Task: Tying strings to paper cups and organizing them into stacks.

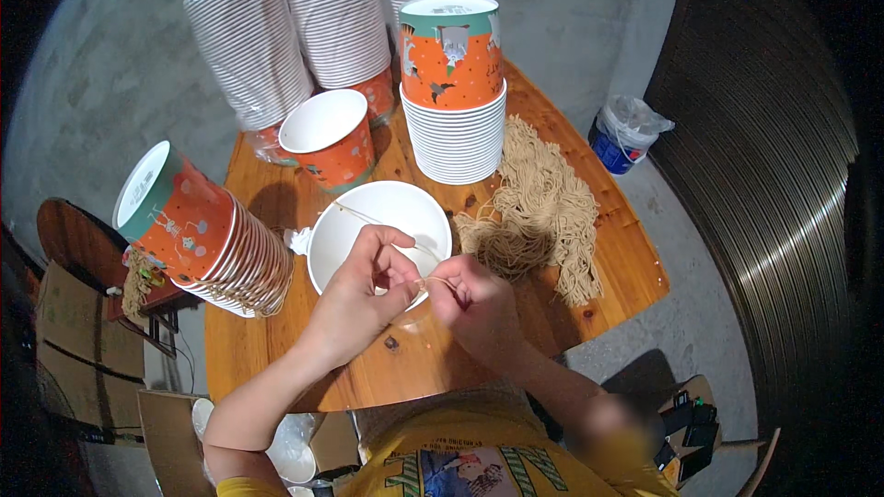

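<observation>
While a round white paper tub [341,244] was seen mid-frame, tan string [435,279] was pinched by left fingers [385,237] and right fingers [458,270].

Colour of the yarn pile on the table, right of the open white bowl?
Tan yarn pile; shows in the head view, the only one.

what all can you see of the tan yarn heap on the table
The tan yarn heap is many thin, wavy strands, fibrous-looking, spread loosely on the wooden table, right of the tall paper-tub stack. Its near left part looks tangled and darker, in shade. Whether it touches the stack is unclear.
</observation>
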`<state>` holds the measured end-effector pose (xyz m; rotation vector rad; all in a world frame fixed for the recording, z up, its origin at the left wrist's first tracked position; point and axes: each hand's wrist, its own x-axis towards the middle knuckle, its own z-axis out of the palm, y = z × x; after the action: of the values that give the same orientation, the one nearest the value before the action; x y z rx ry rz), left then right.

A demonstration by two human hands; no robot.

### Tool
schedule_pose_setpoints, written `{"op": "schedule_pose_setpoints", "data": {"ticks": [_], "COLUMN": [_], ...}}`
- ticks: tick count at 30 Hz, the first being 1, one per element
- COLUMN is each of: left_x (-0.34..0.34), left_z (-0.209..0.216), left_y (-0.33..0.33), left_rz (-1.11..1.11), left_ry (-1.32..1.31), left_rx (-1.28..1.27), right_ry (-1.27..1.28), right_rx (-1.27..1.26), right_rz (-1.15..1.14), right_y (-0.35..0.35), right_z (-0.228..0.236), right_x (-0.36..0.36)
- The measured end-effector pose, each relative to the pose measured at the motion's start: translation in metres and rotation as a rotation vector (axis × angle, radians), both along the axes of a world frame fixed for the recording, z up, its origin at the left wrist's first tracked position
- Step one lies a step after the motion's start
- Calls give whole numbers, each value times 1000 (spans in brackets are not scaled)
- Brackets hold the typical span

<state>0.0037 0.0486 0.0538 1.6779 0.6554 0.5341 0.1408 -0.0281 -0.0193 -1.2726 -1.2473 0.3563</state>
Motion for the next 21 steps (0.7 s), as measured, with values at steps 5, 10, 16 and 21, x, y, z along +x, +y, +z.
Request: {"op": "schedule_pose_setpoints", "data": {"ticks": [5, 10, 16, 21], "left_x": [-1, 0, 0, -1], "left_z": [-2, -2, -1, -5], "left_y": [3, 4, 0, 3], "left_rz": [-1, 9, 23, 8], "left_ry": [21, 65, 37, 31], "left_rx": [4, 22, 7, 40], "right_ry": [-107, -595, -542, -171], "right_rx": [33, 168, 226, 78], "right_rz": [-78, -150, -161, 13], "right_y": [0, -3, 1, 0], "right_z": [5, 7, 10, 8], "right_x": [2, 12, 12, 9]}}
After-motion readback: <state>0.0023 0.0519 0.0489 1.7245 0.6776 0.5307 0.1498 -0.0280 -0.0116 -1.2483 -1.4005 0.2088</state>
